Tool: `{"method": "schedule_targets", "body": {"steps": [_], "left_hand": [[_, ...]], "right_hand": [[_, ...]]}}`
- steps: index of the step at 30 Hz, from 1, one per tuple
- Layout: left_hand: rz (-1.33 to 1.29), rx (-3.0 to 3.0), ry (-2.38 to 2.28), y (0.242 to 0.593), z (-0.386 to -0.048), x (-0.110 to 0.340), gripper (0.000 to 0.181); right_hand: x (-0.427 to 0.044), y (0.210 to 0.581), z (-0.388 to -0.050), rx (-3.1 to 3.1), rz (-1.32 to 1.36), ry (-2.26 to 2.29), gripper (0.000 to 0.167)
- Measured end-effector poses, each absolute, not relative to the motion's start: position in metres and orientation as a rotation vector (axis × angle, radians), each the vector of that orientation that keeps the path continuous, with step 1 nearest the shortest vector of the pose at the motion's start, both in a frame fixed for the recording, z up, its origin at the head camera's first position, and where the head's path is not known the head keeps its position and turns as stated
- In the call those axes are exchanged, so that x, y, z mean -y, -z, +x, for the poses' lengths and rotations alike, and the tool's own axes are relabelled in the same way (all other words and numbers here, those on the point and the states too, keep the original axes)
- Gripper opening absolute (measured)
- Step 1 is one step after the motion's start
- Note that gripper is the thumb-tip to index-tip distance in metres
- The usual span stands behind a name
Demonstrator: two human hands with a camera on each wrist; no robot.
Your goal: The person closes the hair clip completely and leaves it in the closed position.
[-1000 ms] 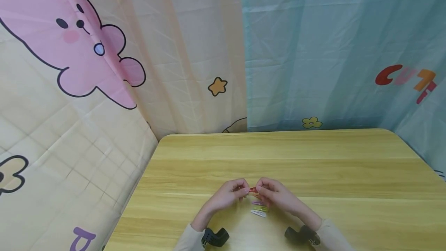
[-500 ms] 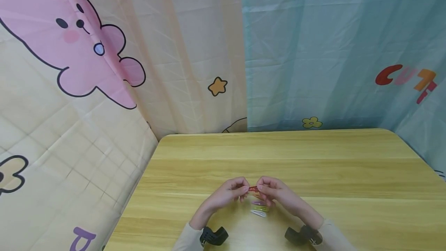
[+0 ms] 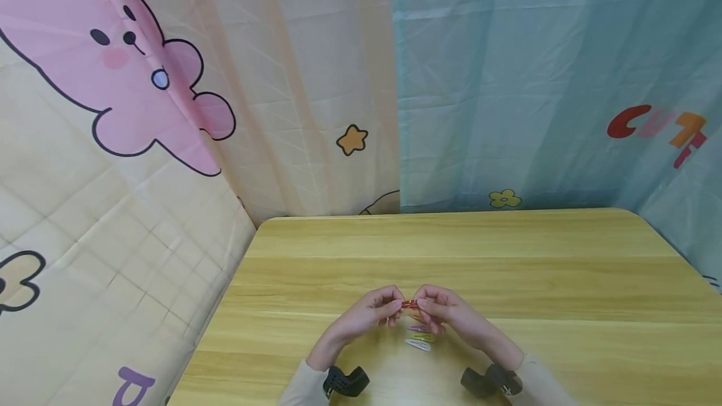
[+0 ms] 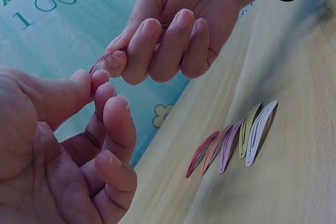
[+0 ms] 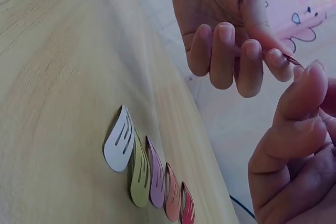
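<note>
Between my hands, above the table, is a red snap hair clip (image 3: 409, 304). My left hand (image 3: 369, 314) pinches one end with thumb and forefinger. The other end is pinched by my right hand (image 3: 448, 313). Seen edge-on in the left wrist view, the held clip (image 4: 98, 64) looks curved; fingertips hide both ends. Below lie several more snap clips side by side: a white clip (image 5: 119, 148), a yellow-green one (image 5: 140, 179), a purple one (image 5: 156, 179), an orange one (image 5: 172, 196) and a second red one (image 5: 187, 208).
The wooden table (image 3: 316, 237) extends around the hands. Printed curtains (image 3: 474, 80) hang behind its far edge, and a pale patterned cloth (image 3: 141, 237) lies along the left. Black devices (image 3: 346, 382) are strapped to both wrists.
Both hands have risen very slightly with the red hair clip, and it has tilted a little between the fingers. The clips in the row have stayed put.
</note>
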State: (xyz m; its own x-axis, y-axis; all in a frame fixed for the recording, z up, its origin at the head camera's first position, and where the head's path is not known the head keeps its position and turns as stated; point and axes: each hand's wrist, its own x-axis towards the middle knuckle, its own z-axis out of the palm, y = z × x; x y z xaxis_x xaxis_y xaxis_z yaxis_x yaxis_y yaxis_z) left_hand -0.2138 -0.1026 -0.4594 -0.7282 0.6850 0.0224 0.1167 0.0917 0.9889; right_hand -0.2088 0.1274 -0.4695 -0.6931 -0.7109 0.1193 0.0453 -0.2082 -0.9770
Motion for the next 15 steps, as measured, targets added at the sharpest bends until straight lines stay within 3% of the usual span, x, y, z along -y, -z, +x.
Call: {"method": "schedule_targets", "body": {"steps": [15], "left_hand": [[0.764, -1.985, -1.647, 0.4601, -0.2132, 0.1038, 0.028]], "right_hand": [[-0.1262, 0.4696, -0.2090, -1.654, -0.731, 1.901, 0.022]]}}
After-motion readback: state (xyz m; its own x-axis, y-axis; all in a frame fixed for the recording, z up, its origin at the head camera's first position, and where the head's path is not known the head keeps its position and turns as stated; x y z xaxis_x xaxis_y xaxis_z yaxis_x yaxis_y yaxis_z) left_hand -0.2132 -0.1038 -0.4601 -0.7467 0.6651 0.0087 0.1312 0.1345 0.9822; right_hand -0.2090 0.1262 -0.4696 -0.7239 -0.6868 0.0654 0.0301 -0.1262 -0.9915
